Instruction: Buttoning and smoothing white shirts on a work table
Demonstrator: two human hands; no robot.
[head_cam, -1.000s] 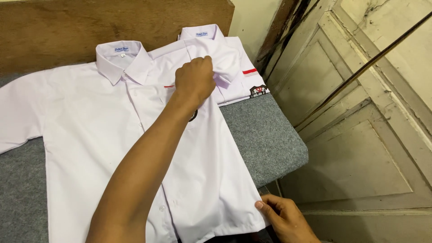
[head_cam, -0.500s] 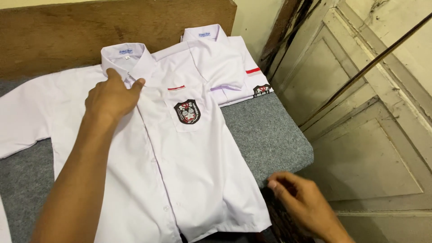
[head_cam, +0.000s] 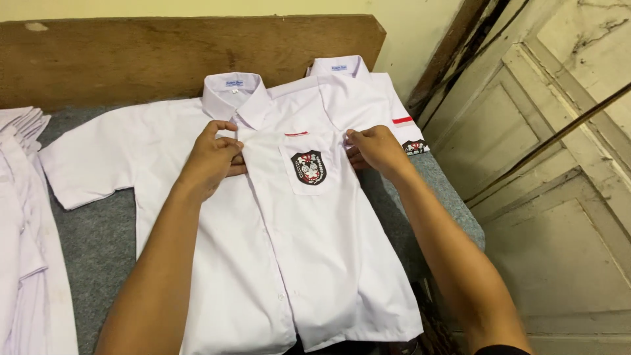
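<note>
- White short-sleeved shirt (head_cam: 263, 236) lies face up and spread flat on a grey felt-like table top (head_cam: 92, 243), collar toward the far edge, a dark crest badge (head_cam: 309, 167) on its chest pocket.
- Left hand (head_cam: 210, 158) rests on the shirt's front just beside the pocket, fingers curled and pinching the cloth along the button edge.
- Right hand (head_cam: 374, 150) grips the shirt's other side near the sleeve seam — fingers tucked under the fabric, thumb on top.
- Second white shirt (head_cam: 374, 89) lies beneath and behind the first, its collar and a red-striped sleeve showing at the far right corner.
- Stack of white cloth (head_cam: 26, 230) sits at the left edge of the grey surface.
- Wooden board (head_cam: 131, 59) stands upright along the table's far side, with a pale yellow wall (head_cam: 420, 33) above it.
- Worn, cream-painted panelled door (head_cam: 559, 184) fills the right side — its paint is cracked.
</note>
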